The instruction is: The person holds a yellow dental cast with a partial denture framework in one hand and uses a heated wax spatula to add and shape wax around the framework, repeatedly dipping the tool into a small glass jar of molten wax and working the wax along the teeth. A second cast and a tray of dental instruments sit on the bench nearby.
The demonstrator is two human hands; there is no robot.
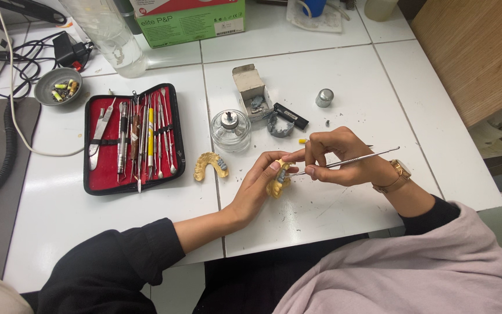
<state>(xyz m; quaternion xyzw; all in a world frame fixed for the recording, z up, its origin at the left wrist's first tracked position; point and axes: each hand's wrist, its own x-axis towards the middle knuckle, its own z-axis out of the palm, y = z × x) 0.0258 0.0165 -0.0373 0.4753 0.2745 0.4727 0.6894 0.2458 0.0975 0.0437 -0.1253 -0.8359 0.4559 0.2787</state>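
My left hand (pixel 261 185) is curled around a small yellow tooth mold (pixel 276 186), pinching it between thumb and fingers just above the near part of the surface (pixel 332 87). My fingers hide most of it, so I can only see a lumpy yellow bit and a small grey patch on top. My right hand (pixel 335 157) is pinching one thin metal tool (pixel 350 161), like a pencil. Its tip meets the mold, but the tip is too small to make out. The long shiny handle sticks out past my wrist, over my gold watch (pixel 395 176).

A second yellow mold (pixel 211 166) lies just left of my left hand, curved like a horseshoe, with a grey bit on it. Behind it stands one round glass burner (pixel 230 130) with a metal top. One small open cardboard box (pixel 250 90) sits farther back, with grey things in it that I cannot make out. Beside it are a grey ring-shaped piece (pixel 279 125), a black stick (pixel 290 116) and one little metal cap (pixel 324 97).

Toward the left edge lies one open black case (pixel 133 138) with a red lining, holding many thin metal tools, too packed to count. At the far left corner is one grey bowl (pixel 58 86) of small bits. The surface is white tile with grey lines.
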